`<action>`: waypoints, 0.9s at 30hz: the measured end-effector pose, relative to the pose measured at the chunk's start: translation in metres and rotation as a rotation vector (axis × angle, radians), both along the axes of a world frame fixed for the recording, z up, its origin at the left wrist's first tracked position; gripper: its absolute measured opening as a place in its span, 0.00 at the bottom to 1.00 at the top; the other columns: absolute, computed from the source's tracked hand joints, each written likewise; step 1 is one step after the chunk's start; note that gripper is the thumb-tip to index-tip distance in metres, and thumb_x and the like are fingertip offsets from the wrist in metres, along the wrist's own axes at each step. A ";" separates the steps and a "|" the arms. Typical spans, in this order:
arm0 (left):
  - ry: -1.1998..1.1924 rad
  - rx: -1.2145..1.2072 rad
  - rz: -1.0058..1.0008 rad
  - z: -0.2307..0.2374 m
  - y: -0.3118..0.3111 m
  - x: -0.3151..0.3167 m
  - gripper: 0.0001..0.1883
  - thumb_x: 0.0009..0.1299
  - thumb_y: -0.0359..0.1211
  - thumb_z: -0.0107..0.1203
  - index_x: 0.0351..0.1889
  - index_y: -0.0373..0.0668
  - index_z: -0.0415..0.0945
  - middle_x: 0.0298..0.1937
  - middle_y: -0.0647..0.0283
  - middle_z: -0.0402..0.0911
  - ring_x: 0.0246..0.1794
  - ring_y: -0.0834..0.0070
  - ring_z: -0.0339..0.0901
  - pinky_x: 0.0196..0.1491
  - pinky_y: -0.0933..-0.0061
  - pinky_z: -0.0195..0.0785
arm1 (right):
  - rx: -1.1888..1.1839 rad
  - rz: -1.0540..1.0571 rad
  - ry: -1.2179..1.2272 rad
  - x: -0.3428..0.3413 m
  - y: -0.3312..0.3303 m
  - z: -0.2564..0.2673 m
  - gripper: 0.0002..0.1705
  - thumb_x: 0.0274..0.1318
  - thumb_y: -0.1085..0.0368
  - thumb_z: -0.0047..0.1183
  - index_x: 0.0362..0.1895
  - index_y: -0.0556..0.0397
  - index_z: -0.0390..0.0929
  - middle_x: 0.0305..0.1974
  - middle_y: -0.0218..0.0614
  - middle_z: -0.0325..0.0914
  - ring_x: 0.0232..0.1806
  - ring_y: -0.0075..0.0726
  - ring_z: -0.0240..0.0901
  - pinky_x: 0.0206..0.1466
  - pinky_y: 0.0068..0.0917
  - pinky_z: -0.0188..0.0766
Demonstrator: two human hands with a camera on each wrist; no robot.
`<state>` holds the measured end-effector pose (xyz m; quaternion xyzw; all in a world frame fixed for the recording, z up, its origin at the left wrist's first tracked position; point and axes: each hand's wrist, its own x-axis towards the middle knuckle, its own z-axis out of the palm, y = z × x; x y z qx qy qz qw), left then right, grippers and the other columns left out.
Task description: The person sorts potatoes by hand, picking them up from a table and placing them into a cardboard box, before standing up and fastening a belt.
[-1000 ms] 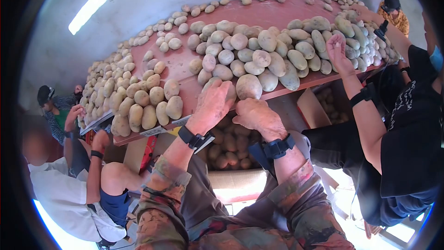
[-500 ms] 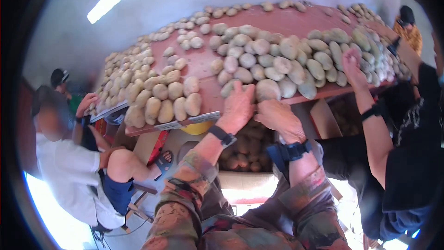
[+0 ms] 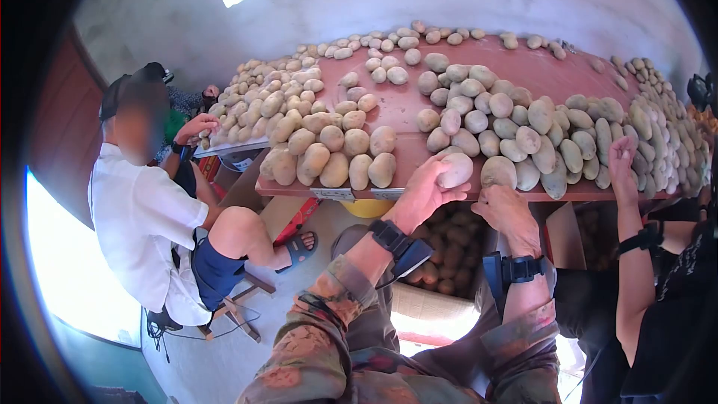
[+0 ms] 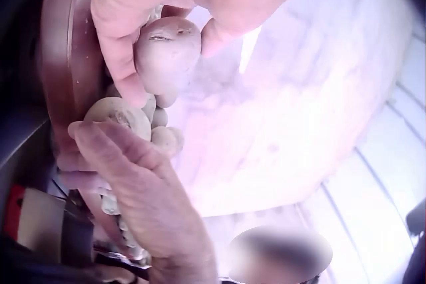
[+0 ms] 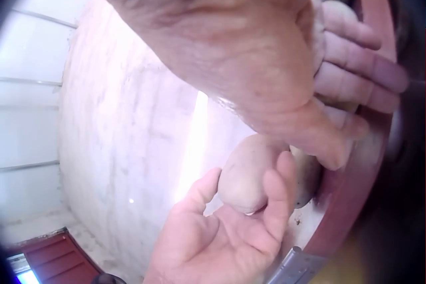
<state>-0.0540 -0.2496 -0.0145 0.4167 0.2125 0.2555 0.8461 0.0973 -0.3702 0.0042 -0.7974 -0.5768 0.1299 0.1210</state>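
My left hand (image 3: 425, 196) holds a pale potato (image 3: 455, 170) above the table's front edge, palm turned up. The left wrist view shows its fingers and thumb around this potato (image 4: 168, 57), which has dark marks on top. My right hand (image 3: 510, 215) is at the front edge, just below a large round potato (image 3: 499, 172). In the right wrist view the right hand (image 5: 239, 51) has extended fingers (image 5: 363, 64), with the left hand (image 5: 226, 234) and its potato (image 5: 249, 174) below. Whether the right fingers touch the large potato is partly hidden.
Potatoes (image 3: 333, 170) lie in piles on the red table (image 3: 393, 108), left and right. A box of potatoes (image 3: 449, 243) stands below the edge, beside a yellow container (image 3: 370, 208). A seated person (image 3: 142, 217) is at left; another person's arm (image 3: 632, 254) reaches in at right.
My left hand has lifted a potato off the table's edge and turned palm up with it. The right hand stays by the large potato. The head view has swung left.
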 end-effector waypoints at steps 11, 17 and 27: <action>-0.081 0.129 0.206 0.035 0.018 -0.075 0.22 0.73 0.32 0.50 0.65 0.41 0.65 0.59 0.55 0.75 0.55 0.59 0.77 0.51 0.61 0.77 | 0.006 0.039 0.019 -0.006 0.000 0.007 0.16 0.53 0.53 0.58 0.38 0.52 0.84 0.36 0.47 0.83 0.43 0.54 0.80 0.46 0.46 0.75; 0.185 0.548 0.526 0.074 0.065 -0.135 0.21 0.72 0.32 0.51 0.64 0.41 0.69 0.59 0.59 0.76 0.53 0.71 0.77 0.51 0.69 0.75 | 0.011 0.036 0.063 -0.006 0.001 0.005 0.17 0.52 0.53 0.58 0.40 0.52 0.83 0.38 0.46 0.82 0.45 0.52 0.79 0.48 0.45 0.73; 0.483 0.762 0.787 0.078 0.178 -0.209 0.24 0.65 0.30 0.57 0.61 0.36 0.73 0.44 0.62 0.83 0.36 0.84 0.78 0.33 0.84 0.71 | 0.025 0.092 0.095 -0.008 0.005 0.001 0.17 0.53 0.55 0.58 0.41 0.53 0.82 0.38 0.48 0.82 0.45 0.54 0.79 0.49 0.46 0.73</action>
